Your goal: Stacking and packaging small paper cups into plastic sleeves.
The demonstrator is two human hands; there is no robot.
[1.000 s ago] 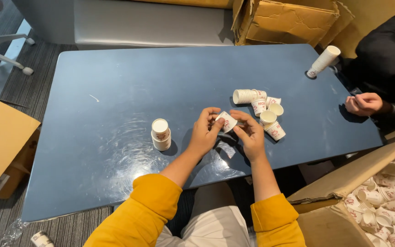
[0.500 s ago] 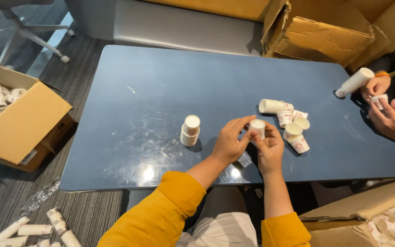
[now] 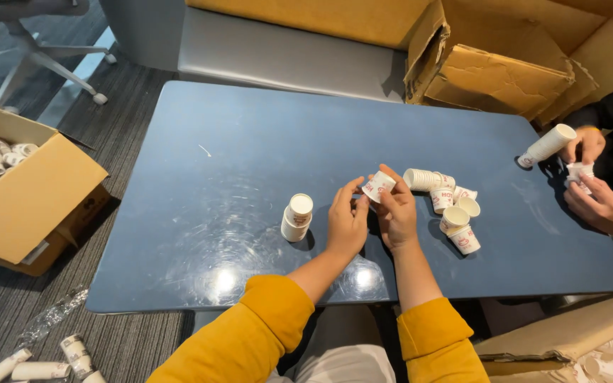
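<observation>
My left hand (image 3: 345, 221) and my right hand (image 3: 396, 211) meet over the blue table (image 3: 250, 163), both pinching one small white paper cup (image 3: 378, 185) with red print. Left of my hands stands a short upside-down stack of cups (image 3: 297, 218). Right of my hands lie several loose cups: a stack on its side (image 3: 423, 179) and single cups (image 3: 455, 218) standing upright. My sleeves are yellow.
Another person's hands (image 3: 601, 202) work at the table's right edge beside a long cup stack (image 3: 548, 145). An open cardboard box with cups (image 3: 15, 191) sits on the floor at left. More boxes (image 3: 498, 78) are behind the table. Cup stacks (image 3: 37, 369) lie on the carpet.
The view has shifted, showing more of the floor and box on the left. My hands stay together on the small cup, now turned slightly upward. The other person's hands have moved nearer their stack.
</observation>
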